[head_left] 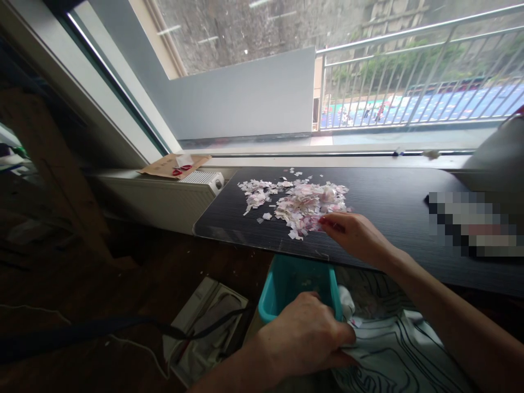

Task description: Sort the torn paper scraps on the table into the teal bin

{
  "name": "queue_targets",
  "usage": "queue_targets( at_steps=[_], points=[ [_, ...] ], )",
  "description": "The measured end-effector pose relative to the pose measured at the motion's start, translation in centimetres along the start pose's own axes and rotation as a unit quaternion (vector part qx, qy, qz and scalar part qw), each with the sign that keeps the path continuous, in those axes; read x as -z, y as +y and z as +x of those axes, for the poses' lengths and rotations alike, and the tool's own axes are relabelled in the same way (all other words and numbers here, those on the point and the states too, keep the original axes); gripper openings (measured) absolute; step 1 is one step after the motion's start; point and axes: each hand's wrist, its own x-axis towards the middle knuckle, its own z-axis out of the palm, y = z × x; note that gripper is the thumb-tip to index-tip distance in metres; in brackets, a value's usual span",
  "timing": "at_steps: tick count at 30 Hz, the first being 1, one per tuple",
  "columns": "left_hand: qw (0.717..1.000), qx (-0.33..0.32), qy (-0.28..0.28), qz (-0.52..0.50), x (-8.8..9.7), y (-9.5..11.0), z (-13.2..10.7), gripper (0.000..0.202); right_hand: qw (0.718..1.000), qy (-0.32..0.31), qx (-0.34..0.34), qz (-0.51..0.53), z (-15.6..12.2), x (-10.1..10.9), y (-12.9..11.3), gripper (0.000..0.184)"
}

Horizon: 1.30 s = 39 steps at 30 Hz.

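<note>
A heap of small torn paper scraps (303,204), white and pale pink, is spread on a dark wood-grain tabletop (388,202). My right hand (356,232) reaches in from the right, its fingertips pinched together on scraps at the heap's near right edge. Just below the table's front edge is a teal plastic bin (268,295) with its mouth facing up; a few pale bits show faintly inside. My left hand (305,333) is closed over the bin's near right rim, hiding that part. The fingertips are partly out of sight.
A radiator (164,196) stands left of the table, with a brown envelope (164,165) and red-handled scissors (182,171) on top. An open box (204,327) lies on the floor with a dark strap across it. Patterned fabric (401,349) covers my lap. Windows rise behind the table.
</note>
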Motion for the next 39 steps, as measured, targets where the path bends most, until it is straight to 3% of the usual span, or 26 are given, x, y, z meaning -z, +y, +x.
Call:
queue_targets(
  at_steps=[5, 14, 22, 27, 33, 39],
  points=[
    [1.0, 0.002, -0.005, 0.002, 0.1, 0.1, 0.0, 0.029, 0.999, -0.032, 0.011, -0.04, -0.3, 0.7, 0.2, 0.023],
    [1.0, -0.012, 0.005, 0.002, 0.0, 0.3, 0.4, 0.029, 0.999, -0.02, 0.005, -0.027, -1.1, 1.3, 0.4, 0.022],
    [1.0, -0.011, 0.011, 0.007, -0.2, 0.3, 0.4, 0.029, 0.999, -0.017, -0.035, 0.013, -2.5, 1.4, 0.7, 0.025],
    [1.0, -0.011, -0.006, 0.003, 0.3, 0.5, 0.6, 0.028, 0.994, -0.063, -0.031, 0.085, -3.1, 0.7, 0.9, 0.027],
    [1.0, -0.004, -0.007, 0.003, 0.2, 0.6, 0.4, 0.028, 0.999, 0.022, -0.029, 0.04, -1.4, 0.4, 1.4, 0.028],
    [1.0, 0.0, -0.006, -0.004, 0.3, 0.5, 0.3, 0.029, 0.999, -0.019, -0.025, 0.029, -1.7, 0.8, 0.9, 0.025]
  ],
)
